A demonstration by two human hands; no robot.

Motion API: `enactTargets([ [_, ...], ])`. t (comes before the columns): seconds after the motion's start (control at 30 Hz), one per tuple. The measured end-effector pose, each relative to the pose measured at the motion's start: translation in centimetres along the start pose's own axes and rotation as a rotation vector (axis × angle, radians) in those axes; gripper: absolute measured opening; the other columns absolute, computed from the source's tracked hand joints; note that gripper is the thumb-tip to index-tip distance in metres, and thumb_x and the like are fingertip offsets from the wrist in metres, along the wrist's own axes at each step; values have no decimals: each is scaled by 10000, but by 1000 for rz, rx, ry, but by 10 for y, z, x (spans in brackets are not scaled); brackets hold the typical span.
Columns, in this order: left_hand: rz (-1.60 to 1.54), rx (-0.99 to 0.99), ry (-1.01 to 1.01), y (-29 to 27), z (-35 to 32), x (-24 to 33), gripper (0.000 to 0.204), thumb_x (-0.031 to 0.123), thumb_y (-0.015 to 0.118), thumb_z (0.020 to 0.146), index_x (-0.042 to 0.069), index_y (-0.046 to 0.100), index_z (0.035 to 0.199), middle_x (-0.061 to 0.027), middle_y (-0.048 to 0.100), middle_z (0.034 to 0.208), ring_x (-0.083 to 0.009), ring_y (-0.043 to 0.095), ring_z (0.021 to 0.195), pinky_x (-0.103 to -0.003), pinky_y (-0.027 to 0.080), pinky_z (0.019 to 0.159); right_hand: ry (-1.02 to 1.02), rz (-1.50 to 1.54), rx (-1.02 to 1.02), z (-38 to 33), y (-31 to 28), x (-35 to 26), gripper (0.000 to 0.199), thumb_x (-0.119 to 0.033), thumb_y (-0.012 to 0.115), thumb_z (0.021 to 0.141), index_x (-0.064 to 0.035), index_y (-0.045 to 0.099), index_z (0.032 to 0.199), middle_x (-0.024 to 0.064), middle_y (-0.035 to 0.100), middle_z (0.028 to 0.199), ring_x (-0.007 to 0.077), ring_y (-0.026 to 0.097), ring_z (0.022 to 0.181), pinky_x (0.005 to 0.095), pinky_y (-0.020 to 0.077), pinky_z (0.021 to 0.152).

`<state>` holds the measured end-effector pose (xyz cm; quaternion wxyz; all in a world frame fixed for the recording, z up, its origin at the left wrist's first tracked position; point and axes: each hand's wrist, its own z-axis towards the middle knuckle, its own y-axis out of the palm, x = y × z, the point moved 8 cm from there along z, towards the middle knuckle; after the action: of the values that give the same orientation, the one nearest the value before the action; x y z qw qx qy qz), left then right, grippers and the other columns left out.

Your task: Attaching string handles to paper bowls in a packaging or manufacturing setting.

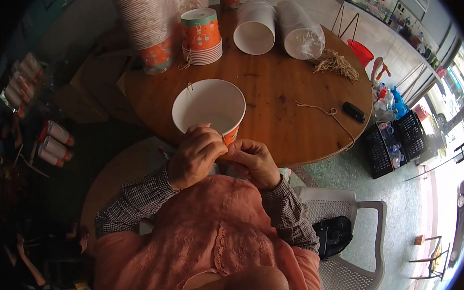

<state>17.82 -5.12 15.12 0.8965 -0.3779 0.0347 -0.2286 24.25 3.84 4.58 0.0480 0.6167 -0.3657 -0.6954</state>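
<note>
Seemingly both hands [226,158] at bucket [209,107]

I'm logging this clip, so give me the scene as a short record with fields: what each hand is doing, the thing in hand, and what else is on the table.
left hand: left hand grips the near rim of the paper bucket
right hand: right hand, fingers pinched at that rim beside the left hand
bucket: white inside, orange outside, open, short string loop at its far rim
table: round wooden table
behind bucket: stack of orange buckets, two sleeves of white buckets lying down
right side: loose string, bundle of strings, small black object
</note>
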Motion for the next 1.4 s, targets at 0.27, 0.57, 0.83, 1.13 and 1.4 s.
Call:
enactTargets([
  [0.27,44,48,-128,-8,0,-21,217,22,663,772,58,606,978,-70,598,912,-269,597,872,-414,444,883,-762,-248,577,-22,-77,-123,35,-56,592,888,-35,621,886,-18,540,645,47,461,510,188,342,448],
  [0.57,-147,-120,-411,25,5,-53,176,-5,604,837,-37,596,1009,-140,605,911,-285,609,837,-328,487,726,-731,-246,440,13,-51,-20,110,-42,575,912,8,562,1010,70,636,857,126,637,728,246,527,627],
  [0.83,-235,-84,-432,14,19,-59,187,18,621,840,-37,606,1018,-124,594,877,-248,622,780,-318,504,696,-796,-267,336,21,-3,-27,45,5,557,910,12,515,926,77,518,1019,113,593,829,238,523,720],
  [1.13,-254,-91,-469,10,13,-64,221,21,608,851,-47,588,1060,-120,591,875,-224,611,778,-307,494,708,-805,-221,357,29,-10,-20,46,-12,566,903,-1,522,897,75,526,1000,110,570,824,238,513,709],
  [1.4,-268,-93,-483,10,12,-62,243,27,617,844,-32,589,1078,-113,579,849,-216,593,749,-310,489,696,-834,-335,407,28,-9,-24,65,-18,597,880,-11,535,862,73,537,986,113,561,805,235,494,673],
])
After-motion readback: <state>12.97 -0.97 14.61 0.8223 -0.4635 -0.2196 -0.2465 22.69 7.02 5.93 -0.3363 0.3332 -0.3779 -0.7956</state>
